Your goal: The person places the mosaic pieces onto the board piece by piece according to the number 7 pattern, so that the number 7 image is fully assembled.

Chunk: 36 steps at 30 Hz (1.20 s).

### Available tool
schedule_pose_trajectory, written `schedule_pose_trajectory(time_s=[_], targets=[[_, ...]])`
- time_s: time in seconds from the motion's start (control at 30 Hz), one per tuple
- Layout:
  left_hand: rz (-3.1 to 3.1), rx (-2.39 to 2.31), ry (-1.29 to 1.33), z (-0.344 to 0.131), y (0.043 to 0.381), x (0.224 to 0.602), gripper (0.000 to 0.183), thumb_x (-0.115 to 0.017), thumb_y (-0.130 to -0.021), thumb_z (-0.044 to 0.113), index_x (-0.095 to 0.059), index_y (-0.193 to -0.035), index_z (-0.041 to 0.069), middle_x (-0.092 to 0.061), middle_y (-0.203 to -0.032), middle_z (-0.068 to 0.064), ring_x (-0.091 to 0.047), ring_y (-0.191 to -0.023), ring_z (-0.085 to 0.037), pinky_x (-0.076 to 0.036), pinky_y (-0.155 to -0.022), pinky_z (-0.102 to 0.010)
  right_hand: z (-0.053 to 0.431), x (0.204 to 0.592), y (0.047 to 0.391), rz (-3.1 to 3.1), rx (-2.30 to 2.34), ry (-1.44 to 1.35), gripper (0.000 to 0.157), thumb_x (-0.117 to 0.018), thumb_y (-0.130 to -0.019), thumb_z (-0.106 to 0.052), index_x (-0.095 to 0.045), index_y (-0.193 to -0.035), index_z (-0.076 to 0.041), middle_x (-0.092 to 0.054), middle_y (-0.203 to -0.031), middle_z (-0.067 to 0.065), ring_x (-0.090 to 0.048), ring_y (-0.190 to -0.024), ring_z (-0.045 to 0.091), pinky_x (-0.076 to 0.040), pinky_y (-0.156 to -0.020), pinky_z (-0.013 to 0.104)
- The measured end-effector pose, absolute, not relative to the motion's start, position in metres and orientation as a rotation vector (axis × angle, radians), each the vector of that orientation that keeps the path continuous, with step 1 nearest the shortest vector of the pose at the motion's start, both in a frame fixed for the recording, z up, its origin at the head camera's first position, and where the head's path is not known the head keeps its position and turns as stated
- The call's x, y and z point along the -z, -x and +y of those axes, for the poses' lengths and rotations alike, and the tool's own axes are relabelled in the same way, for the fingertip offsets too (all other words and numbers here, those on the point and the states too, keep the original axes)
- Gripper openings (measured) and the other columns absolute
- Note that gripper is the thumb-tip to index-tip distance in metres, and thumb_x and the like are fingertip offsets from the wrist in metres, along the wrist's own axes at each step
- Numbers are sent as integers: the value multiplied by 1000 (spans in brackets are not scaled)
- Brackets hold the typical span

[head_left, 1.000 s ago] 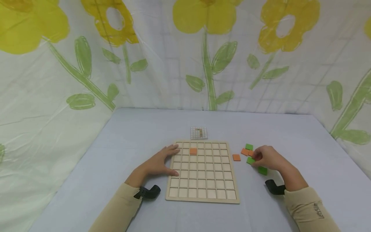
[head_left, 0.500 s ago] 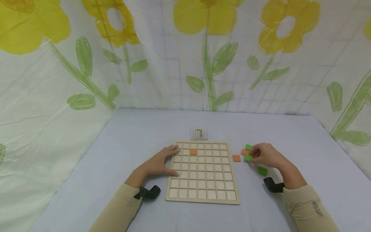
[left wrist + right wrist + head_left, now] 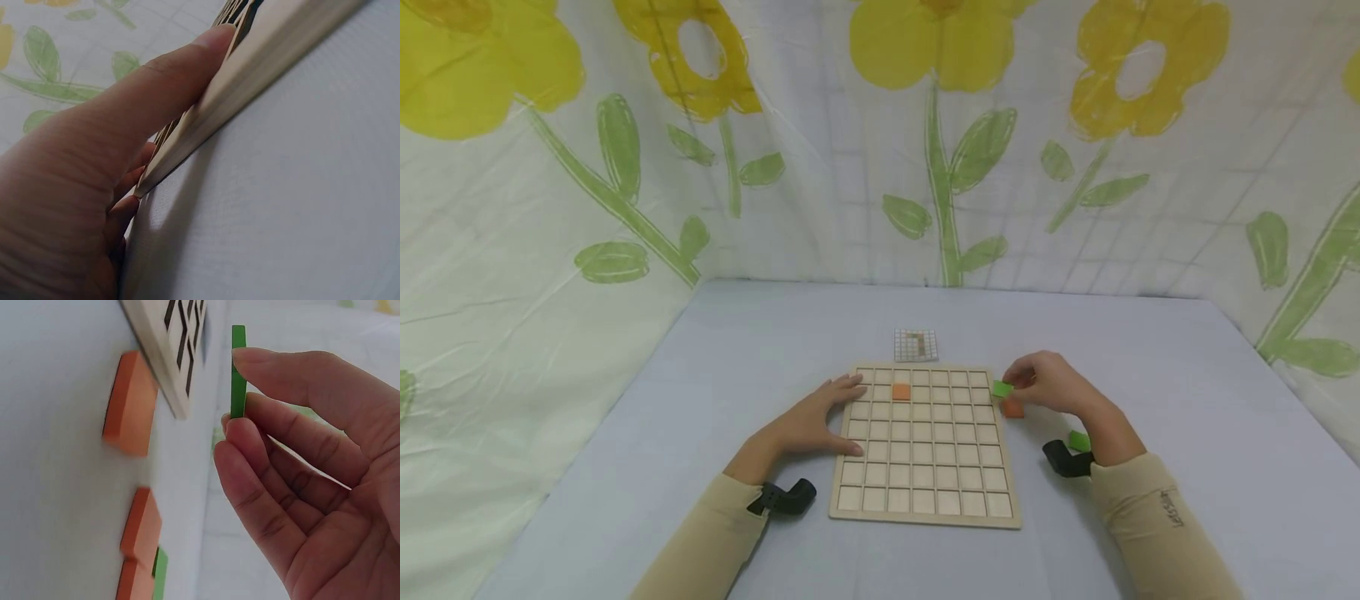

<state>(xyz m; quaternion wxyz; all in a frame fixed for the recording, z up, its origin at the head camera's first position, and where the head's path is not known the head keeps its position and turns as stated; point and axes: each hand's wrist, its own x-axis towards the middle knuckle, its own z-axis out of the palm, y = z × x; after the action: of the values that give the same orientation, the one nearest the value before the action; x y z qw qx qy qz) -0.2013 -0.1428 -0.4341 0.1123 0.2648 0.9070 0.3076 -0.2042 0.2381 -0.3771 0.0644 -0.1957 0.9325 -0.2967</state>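
Observation:
My right hand pinches a green square tile between thumb and fingers, just off the right edge of the wooden grid board. In the right wrist view that green tile stands on edge, raised above the table. My left hand rests at the board's left edge, fingers spread. The left wrist view shows its thumb lying over the board's rim. One orange tile sits in a cell of the second row from the far side.
A loose orange tile lies beside the board, under my right hand. A green tile lies near my right wrist. More orange tiles and part of a green one lie close by. A small printed grid card lies beyond the board.
My right hand has picked up a green tile from the loose tiles on the right and carried it left toward the board. My left hand has not moved.

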Motion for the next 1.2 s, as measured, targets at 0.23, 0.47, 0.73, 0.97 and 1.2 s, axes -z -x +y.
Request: schedule_pose_trajectory(time_s=[0.23,0.47,0.73,0.97,1.2], targets=[[2666,-900,-789,-143,202,435,97,-80,-62,54,-41,-142,15,-24,-155,4,-13,-146,-21,-9,-120,-43,219,378,213,2763,991,605,22,-71,-78,-7,-68,-97,4,-68,-95,15,-63,-84,21,-55,-73,33],[2667,-896,-785,-144,202,435,97,-79,-62,55,-40,-142,16,-24,-155,4,-12,-146,-21,-9,-120,-44,201,381,220,2734,1035,660,22,-72,-79,-8,-69,-97,4,-69,-94,15,-64,-82,20,-56,-72,32],[2674,-882,-793,-143,202,437,97,-79,-62,55,-40,-142,16,-24,-155,4,-12,-146,-20,-8,-121,-41,183,383,225,2671,1092,721,23,-72,-79,-8,-69,-99,3,-69,-94,15,-63,-82,18,-55,-71,29],[2671,-884,-813,-143,203,436,96,-80,-63,53,-40,-142,14,-24,-155,3,-12,-146,-20,-7,-121,-40,167,384,230,2632,1131,737,23,-71,-80,-10,-69,-100,2,-69,-95,15,-63,-83,19,-55,-72,29],[2661,-894,-790,-143,202,435,97,-79,-62,54,-40,-142,15,-23,-155,3,-11,-146,-21,-9,-120,-44,155,390,234,2596,1170,691,24,-72,-80,-10,-69,-100,2,-68,-96,15,-63,-83,18,-55,-71,29]])
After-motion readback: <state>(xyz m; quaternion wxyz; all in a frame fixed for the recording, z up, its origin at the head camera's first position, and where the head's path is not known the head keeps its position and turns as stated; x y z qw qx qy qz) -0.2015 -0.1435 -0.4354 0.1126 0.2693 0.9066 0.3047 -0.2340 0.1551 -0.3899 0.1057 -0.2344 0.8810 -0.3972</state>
